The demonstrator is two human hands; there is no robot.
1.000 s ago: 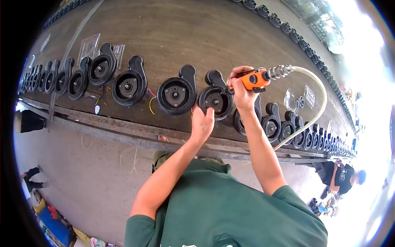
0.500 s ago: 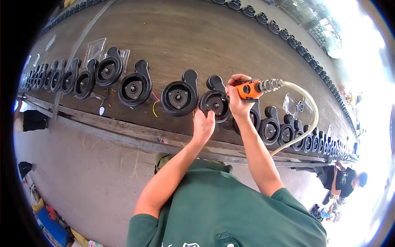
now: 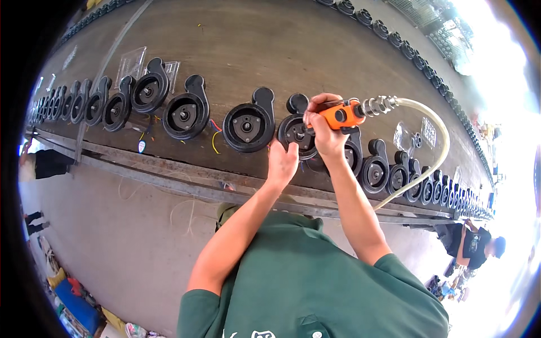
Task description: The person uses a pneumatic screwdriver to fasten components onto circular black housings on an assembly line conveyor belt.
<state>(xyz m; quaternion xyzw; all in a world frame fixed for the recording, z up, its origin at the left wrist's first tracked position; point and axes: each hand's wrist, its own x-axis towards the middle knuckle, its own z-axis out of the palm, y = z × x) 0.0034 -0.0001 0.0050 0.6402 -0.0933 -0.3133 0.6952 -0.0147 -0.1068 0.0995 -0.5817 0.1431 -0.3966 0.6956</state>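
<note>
A round black motor housing [image 3: 289, 128] with a knob-like arm at its top lies on the long brown table in front of me. My left hand [image 3: 283, 162] is closed on its lower left rim, the thumb over the edge and the other fingers mostly hidden. My right hand [image 3: 328, 135] is wrapped round an orange air screwdriver [image 3: 344, 115], whose tip points left into the housing. Fingers cover where that tip meets the part. A clear air hose [image 3: 442, 132] runs from the tool's metal coupling and curves down to the table edge.
Similar black housings [image 3: 248, 127] stand in a row to both sides, with coloured wires [image 3: 216, 135] near some. Clear plastic trays [image 3: 132, 63] lie behind. A metal rail [image 3: 186, 179] borders the table's near edge. Another person [image 3: 478, 246] is at the far right.
The view has shifted slightly. The orange screwdriver has turned a little, its coupling end swinging up and to the right. My left hand keeps its grip on the same housing.
</note>
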